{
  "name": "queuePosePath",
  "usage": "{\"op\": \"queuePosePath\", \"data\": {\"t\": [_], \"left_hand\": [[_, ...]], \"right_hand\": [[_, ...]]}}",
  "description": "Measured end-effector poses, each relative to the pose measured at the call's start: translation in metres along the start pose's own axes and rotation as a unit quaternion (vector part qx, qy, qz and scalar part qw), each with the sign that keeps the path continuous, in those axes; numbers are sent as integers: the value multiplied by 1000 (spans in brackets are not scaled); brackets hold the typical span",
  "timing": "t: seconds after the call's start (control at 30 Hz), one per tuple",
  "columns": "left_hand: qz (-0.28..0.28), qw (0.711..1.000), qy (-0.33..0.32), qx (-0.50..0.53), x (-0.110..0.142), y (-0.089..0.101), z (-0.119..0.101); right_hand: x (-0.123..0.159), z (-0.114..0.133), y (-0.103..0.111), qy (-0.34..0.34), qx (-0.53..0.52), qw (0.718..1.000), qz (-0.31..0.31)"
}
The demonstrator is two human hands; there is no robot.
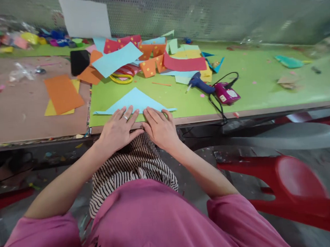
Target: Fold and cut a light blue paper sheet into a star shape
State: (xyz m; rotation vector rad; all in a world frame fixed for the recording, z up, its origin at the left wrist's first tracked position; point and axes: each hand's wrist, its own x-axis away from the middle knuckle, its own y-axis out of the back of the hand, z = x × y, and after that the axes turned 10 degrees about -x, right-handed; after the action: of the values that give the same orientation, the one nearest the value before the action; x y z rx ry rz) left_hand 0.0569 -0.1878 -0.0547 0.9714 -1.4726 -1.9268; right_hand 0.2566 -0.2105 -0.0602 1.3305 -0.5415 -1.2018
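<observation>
A light-blue sheet of paper (136, 97), folded into a wide triangle with its peak away from me, lies flat near the front edge of the green table top (115, 93). My left hand (119, 127) presses down on its lower edge, fingers stretched out, a ring on one finger. Beside it my right hand (161, 126) lies on the same folded edge, fingers extended and slightly spread. The two thumbs almost meet at the table's edge. Narrow strips of the paper stick out past both hands.
Coloured paper pieces (183, 62) and yellow-handled scissors (121, 78) lie behind the triangle. A blue glue gun (200, 84) and a purple box with a cable (227, 93) are to the right. Orange paper (64, 94) lies left; a red chair (299, 178) stands at right.
</observation>
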Motion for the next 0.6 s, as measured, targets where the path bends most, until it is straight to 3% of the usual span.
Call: {"op": "queuePosePath", "data": {"t": [0.23, 0.4, 0.5, 0.6], "left_hand": [[-8, 996, 94, 7, 41, -3, 35], [-40, 987, 154, -20, 69, 9, 50], [-78, 980, 183, -22, 59, 17, 40], [-92, 990, 103, 8, 29, 15, 13]], "right_hand": [[-2, -3, -4, 11, 2, 1000, -21], [-3, -2, -6, 9, -8, 999, -30], [-3, -2, -7, 11, -16, 999, -32], [-4, -2, -7, 7, -13, 1000, -27]]}}
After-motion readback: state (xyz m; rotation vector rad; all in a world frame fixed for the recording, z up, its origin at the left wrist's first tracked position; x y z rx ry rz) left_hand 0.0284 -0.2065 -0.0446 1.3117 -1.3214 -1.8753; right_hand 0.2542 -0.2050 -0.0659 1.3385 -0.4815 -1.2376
